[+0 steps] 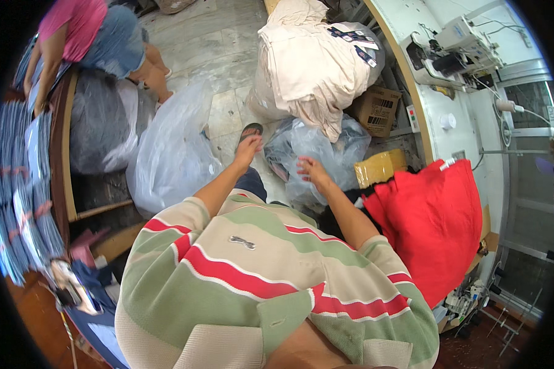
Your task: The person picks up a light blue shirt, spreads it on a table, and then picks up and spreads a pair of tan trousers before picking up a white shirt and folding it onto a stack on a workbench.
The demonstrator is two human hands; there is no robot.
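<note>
I log: left hand, released, fingers loosely bent, above the floor; right hand, released, over a clear plastic bag, contact unclear; bag on the floor, off the tabletop's left edge; beyond, cream cloth, heaped; nearer, red cloth

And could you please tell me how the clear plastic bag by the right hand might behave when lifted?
The clear plastic bag is probably floppy, since it crumples and folds. It may feel slippery, as its surface looks glossy. It could weigh more than an unfilled one, because dark contents seem to show through.
</note>
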